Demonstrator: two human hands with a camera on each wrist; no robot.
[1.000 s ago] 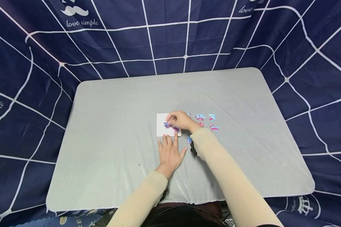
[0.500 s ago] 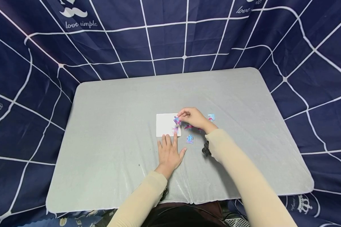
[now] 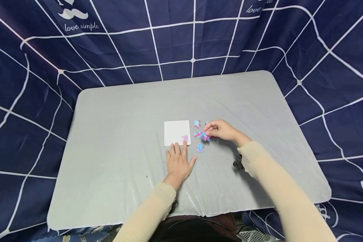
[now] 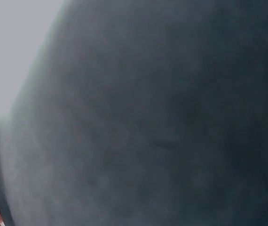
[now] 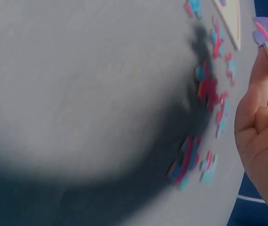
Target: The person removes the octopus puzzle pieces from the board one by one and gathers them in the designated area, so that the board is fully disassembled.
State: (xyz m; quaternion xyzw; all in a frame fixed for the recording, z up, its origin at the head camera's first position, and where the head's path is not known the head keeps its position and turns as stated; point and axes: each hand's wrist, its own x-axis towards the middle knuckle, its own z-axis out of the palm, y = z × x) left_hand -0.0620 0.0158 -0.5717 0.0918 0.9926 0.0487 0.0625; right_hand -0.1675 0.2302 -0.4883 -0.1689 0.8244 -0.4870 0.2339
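Note:
My right hand [image 3: 222, 130] pinches a blue, purple and pink puzzle piece [image 5: 265, 33] between thumb and fingertips, above the loose pieces right of the white puzzle board [image 3: 171, 130]. A single pinkish-purple puzzle piece [image 3: 184, 137] lies in the board's lower right corner. On the table and the board's near edge rests my left hand [image 3: 178, 166], palm down with fingers extended, its index fingertip touching that corner piece. In the left wrist view only dark, blurred cloth and a sliver of skin show.
Several loose puzzle pieces lie right of the board, among them a blue one [image 3: 200, 148] nearest me and one [image 3: 197, 124] at the back; my right hand hides some. A grey cloth covers the table [image 3: 124, 134]. Dark blue gridded curtains [image 3: 175, 43] surround it.
My right hand has carried its puzzle piece from above the board to the right, over the loose pieces. My left hand stays in place at the board's near edge.

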